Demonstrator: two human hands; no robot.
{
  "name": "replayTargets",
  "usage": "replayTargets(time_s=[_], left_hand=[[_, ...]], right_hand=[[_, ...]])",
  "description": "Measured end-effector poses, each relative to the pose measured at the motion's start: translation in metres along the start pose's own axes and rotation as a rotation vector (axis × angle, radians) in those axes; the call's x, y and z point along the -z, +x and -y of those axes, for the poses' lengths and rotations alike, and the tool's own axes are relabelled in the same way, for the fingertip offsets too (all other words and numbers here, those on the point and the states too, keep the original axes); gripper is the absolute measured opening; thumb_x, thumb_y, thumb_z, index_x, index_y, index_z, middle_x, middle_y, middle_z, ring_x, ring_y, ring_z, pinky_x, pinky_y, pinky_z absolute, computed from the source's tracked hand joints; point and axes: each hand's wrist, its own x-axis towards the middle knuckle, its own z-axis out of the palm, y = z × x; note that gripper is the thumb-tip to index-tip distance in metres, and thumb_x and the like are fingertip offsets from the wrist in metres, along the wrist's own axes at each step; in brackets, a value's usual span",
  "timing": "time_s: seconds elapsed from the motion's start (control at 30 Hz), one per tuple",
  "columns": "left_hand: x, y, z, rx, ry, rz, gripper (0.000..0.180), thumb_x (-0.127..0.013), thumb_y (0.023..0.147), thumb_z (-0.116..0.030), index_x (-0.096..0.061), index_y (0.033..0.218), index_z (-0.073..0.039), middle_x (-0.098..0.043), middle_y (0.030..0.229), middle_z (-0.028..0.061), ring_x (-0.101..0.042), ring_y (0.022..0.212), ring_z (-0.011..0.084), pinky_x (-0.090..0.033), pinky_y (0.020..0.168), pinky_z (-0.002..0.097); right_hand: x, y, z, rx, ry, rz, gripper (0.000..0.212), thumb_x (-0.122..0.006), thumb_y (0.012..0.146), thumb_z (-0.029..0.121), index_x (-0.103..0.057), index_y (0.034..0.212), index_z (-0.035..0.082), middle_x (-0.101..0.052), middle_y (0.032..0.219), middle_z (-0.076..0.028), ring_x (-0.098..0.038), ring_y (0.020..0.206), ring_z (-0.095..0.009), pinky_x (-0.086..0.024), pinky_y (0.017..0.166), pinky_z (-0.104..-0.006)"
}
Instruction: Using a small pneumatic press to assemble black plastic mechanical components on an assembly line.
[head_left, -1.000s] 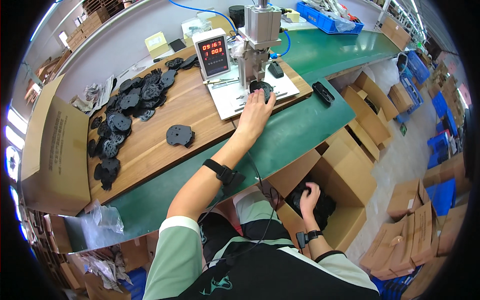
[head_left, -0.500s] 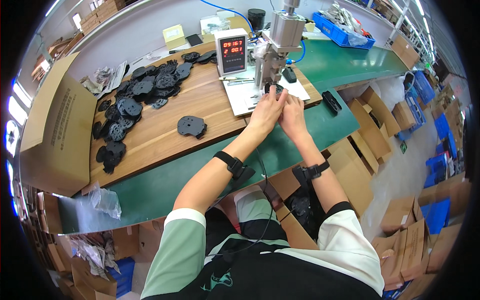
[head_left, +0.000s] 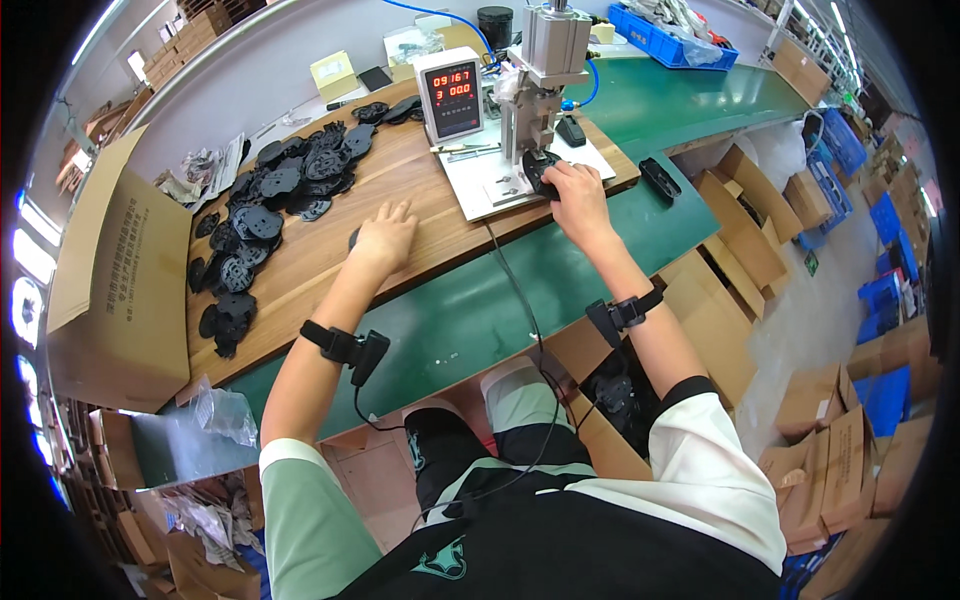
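Note:
My right hand grips a round black plastic disc part at the foot of the bench press, the disc lying partly under the press head. Over on the wooden board, my left hand rests on another black disc part, fingers stretched and slightly apart. Only a dark edge of that disc shows beside the hand; the thumb is hidden. A heap of similar black discs spreads across the board further left. The white display box with red digits stands left of the press.
An open cardboard box flanks the heap on the left. On the press's white base plate lie slim tools. A black tray-like piece sits on the green table at right. A blue crate stands at the back.
My left hand has left the press and moved left and nearer, onto the lone disc. My right hand stays at the press; the disc there is now more visible. The display digits changed.

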Motion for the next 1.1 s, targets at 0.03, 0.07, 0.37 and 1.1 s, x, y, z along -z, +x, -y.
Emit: replayTargets(time_s=[0.03,0.07,0.37,1.1], left_hand=[[-0.001,-0.002,0.008,-0.049,-0.015,0.003,0.062,-0.072,0.084,-0.003,-0.055,0.143,-0.009,-0.046,0.158,0.0186,-0.047,0.144,0.0392,-0.05,0.113,0.0468],[-0.002,-0.004,0.013,-0.055,-0.01,0.005,0.062,-0.072,0.084,-0.003,-0.055,0.143,-0.009,-0.046,0.158,0.0186,-0.047,0.144,0.0392,-0.05,0.113,0.0468],[-0.001,-0.027,0.035,0.002,-0.049,-0.3,0.036,-0.067,0.085,0.004,-0.064,0.12,-0.005,-0.063,0.118,0.0197,-0.065,0.115,0.0385,-0.06,0.09,0.0456],[-0.027,-0.055,-0.062,0.026,-0.549,-0.634,0.053,-0.063,0.091,-0.001,-0.052,0.143,-0.002,-0.064,0.129,0.0235,-0.061,0.12,0.0401,-0.055,0.098,0.0484]], right_hand=[[0.001,-0.001,-0.001,-0.011,-0.013,0.006,0.033,-0.072,0.07,-0.007,-0.068,0.099,0.008,-0.065,0.1,-0.007,-0.063,0.104,-0.032,-0.046,0.098,-0.0461],[0.0,-0.001,-0.002,-0.019,-0.013,0.004,0.033,-0.072,0.07,-0.007,-0.068,0.099,0.008,-0.065,0.1,-0.007,-0.063,0.104,-0.032,-0.046,0.098,-0.0461],[-0.001,-0.002,-0.001,-0.008,-0.009,0.0,0.034,-0.07,0.072,-0.007,-0.069,0.103,0.008,-0.065,0.1,-0.007,-0.064,0.104,-0.032,-0.046,0.098,-0.0469],[0.0,0.002,-0.004,-0.038,-0.007,-0.029,0.023,-0.065,0.078,-0.006,-0.068,0.096,0.008,-0.066,0.096,-0.009,-0.064,0.099,-0.034,-0.047,0.094,-0.0477]])
